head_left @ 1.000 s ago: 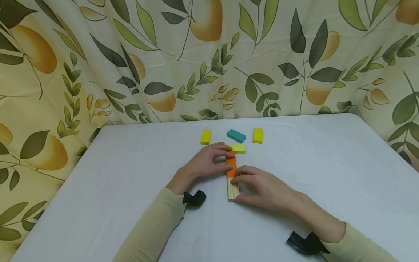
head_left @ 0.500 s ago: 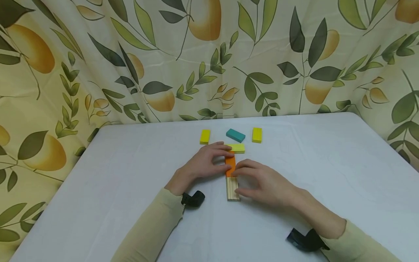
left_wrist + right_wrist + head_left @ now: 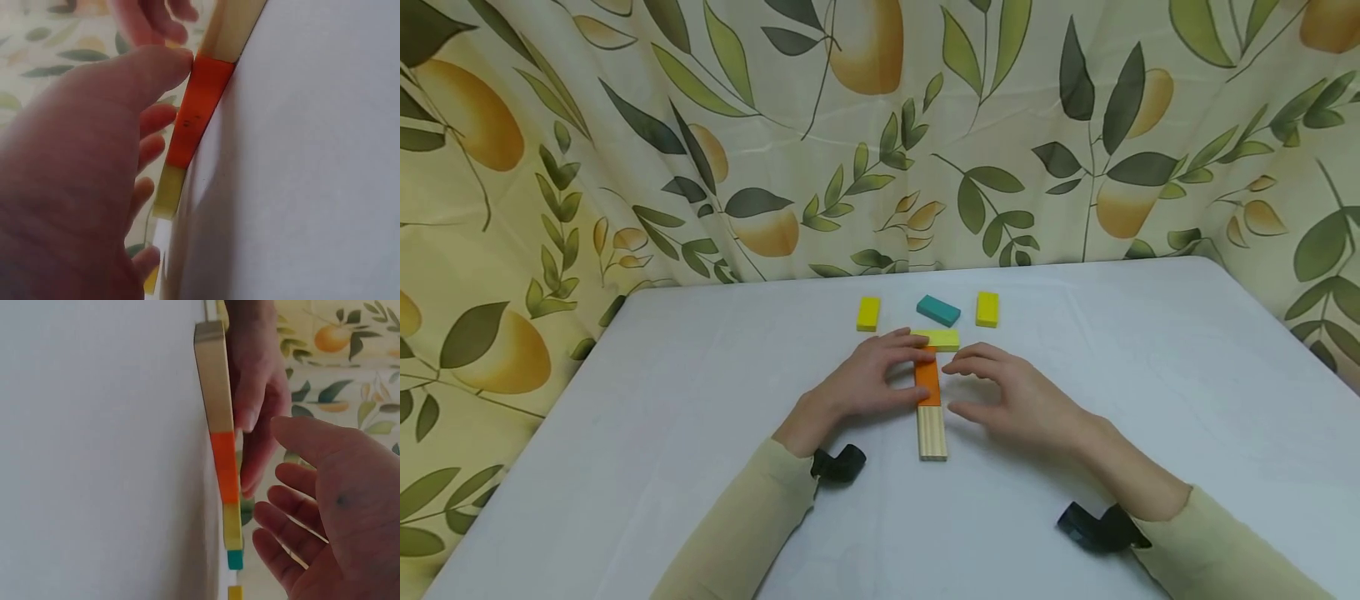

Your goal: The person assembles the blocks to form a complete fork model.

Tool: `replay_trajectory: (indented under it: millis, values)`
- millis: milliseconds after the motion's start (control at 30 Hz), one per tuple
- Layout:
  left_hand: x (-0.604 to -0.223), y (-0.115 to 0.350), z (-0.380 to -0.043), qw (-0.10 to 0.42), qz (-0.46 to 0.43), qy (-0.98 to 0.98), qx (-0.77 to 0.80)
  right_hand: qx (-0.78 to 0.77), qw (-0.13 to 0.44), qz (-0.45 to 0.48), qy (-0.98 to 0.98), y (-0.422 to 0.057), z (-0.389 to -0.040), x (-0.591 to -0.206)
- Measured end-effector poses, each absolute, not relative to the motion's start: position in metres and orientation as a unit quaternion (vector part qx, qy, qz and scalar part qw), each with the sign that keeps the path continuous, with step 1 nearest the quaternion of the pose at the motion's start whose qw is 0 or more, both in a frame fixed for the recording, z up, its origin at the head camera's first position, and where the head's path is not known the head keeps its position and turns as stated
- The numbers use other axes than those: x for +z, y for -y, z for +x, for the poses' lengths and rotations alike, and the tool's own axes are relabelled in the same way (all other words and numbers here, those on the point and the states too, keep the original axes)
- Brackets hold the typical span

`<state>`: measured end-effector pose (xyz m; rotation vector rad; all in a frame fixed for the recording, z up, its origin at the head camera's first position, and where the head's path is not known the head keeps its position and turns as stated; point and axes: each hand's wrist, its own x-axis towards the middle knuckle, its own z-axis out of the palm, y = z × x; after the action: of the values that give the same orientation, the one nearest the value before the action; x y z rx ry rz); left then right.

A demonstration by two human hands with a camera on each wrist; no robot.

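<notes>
An orange block (image 3: 928,379) lies lengthwise on the white table, end to end with a bare wooden block (image 3: 932,433) nearer to me. Across its far end lies a light yellow block (image 3: 946,340). My left hand (image 3: 874,375) rests on the orange block from the left, thumb by its near end and a finger by its far end. Another fingertip overlaps the light yellow block. To the right of the row, my right hand (image 3: 1026,400) is held apart from the blocks, fingers loosely bent with nothing between them.
Behind the row are a yellow block (image 3: 868,314) on the left, a teal block (image 3: 938,311) lying at an angle, and another yellow block (image 3: 987,309) on the right. A leaf-and-fruit patterned curtain (image 3: 850,167) hangs beyond the table's far edge.
My right hand has left the wooden block and moved away from me along the row, now off to the right of the orange block. The left hand has barely shifted.
</notes>
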<state>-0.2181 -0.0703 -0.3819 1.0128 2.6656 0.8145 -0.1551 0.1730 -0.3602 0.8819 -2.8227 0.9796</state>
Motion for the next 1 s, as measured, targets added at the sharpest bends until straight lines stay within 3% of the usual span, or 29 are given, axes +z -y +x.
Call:
replay_trajectory:
  millis: [233, 1000]
  values:
    - [-0.38, 0.07, -0.214, 0.085, 0.343, -0.896, 0.27, 0.324, 0.044, 0.273, 0.905, -0.182, -0.171, -0.363]
    - [-0.381, 0.071, -0.209, 0.067, 0.364, -0.898, 0.237, 0.332, 0.04, 0.205, 0.92, -0.198, -0.21, -0.361]
